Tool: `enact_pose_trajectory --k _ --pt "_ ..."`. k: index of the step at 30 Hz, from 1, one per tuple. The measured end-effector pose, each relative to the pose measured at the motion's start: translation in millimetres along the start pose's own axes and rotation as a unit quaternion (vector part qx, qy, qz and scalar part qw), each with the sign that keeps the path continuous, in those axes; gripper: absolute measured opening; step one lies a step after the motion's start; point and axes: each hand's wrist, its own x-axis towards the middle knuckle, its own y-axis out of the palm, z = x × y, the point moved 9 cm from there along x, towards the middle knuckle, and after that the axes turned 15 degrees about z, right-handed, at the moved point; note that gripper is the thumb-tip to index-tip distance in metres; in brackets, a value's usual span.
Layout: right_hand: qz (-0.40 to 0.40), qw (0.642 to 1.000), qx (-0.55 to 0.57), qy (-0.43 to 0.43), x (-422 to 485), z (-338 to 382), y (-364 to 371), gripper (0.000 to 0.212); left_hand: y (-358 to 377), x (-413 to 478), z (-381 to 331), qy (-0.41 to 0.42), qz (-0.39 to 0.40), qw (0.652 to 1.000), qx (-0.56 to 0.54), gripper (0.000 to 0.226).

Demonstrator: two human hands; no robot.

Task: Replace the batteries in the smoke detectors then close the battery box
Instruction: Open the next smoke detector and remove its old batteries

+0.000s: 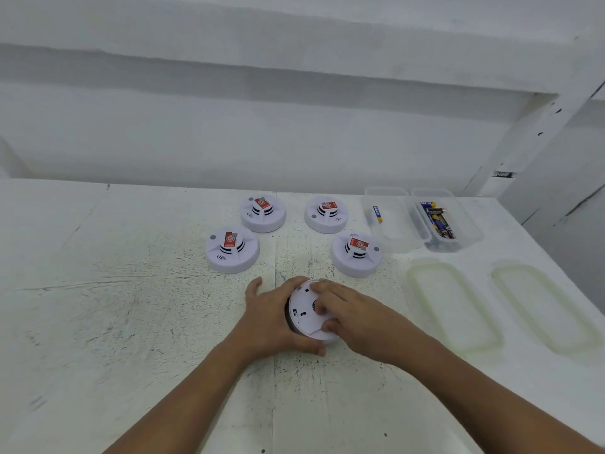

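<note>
Held detector (307,317) sits near the middle of the table (131,322), close to the front, flipped so its plain white back faces up; both hands on it

Left hand (270,319) wraps the left edge: thumb curled under the near rim, fingers curled over the far rim, one finger sticking out to the left off the detector

Right hand (355,319) comes over from the right, fingers bent and held close together, tips pressing down on the back plate, thumb tip at the near right edge

Behind it, four more detectors, all face up with a red sticker on top, apart from each other: far left detector (263,213), far right detector (326,213), near left detector (232,249), near right detector (357,253)

To the right of those, two clear boxes touching side by side, both uncovered. Left box (397,239) has a single battery (377,213) lying in it. Right box (468,224) has a pile of batteries (440,222), count unclear

Two clear lids lie flat nearer the front on the right: left lid (453,306), right lid (543,306), a gap between them

White wall (294,126) behind the table
</note>
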Motion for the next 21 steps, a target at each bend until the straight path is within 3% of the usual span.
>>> enact_pose_trajectory --k 8,12,21 --pt "0.003 0.999 0.043 -0.003 2.9 -9.2 3.4 0.021 -1.3 4.7 5.2 0.002 -0.025 1.000 0.001 0.112" --pt "0.014 0.998 0.055 -0.004 3.5 -12.0 1.6 0.031 -0.7 6.0 6.1 0.005 -0.020 1.000 -0.008 0.111" --pt "0.036 0.997 0.070 -0.023 6.2 -10.7 0.0 0.019 -0.9 6.2 4.7 0.009 -0.018 1.000 -0.008 0.113"
